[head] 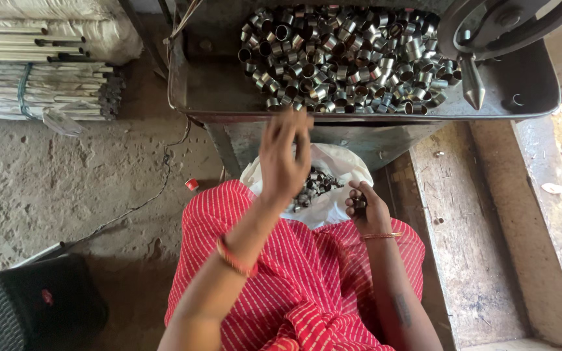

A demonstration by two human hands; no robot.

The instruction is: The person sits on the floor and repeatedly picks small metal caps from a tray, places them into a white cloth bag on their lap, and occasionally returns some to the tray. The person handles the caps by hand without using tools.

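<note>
Head view: the left hand (pixel 284 159) is raised with fingers loosely spread, nothing seen gripped, just below the tray (pixel 196 97) of short metal rings (pixel 346 58). The right hand (pixel 365 208) is curled around a few rings beside the white bag (pixel 333 172) on the lap.

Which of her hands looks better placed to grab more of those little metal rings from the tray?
Probably the left hand: it is raised near the tray of metal rings, while the right hand rests low, holding rings.
</note>
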